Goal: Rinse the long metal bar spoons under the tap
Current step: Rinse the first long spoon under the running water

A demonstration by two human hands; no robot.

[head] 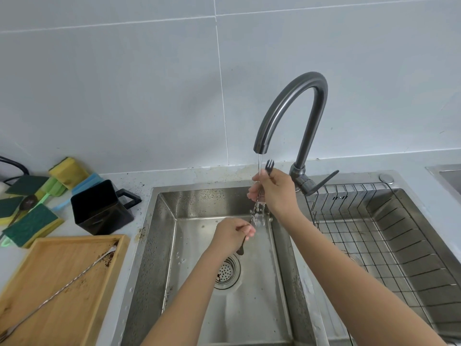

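Note:
A long metal bar spoon (255, 213) is held upright and tilted over the sink (189, 196), under the running stream from the dark curved tap (296, 96). My right hand (274, 191) grips its upper part, with the forked end sticking out above the fingers. Lower down, my left hand (233, 233) pinches the shaft, and the spoon bowl hangs just below it. Water splashes between the two hands. A second bar spoon (62, 288) lies diagonally on the wooden tray (32, 270) at the left.
A black square jug (99, 208) stands left of the sink. Green and yellow sponges (30, 221) lie on the counter behind the tray. A wire rack (374, 233) fills the right basin. The drain strainer (225, 270) sits in the sink floor.

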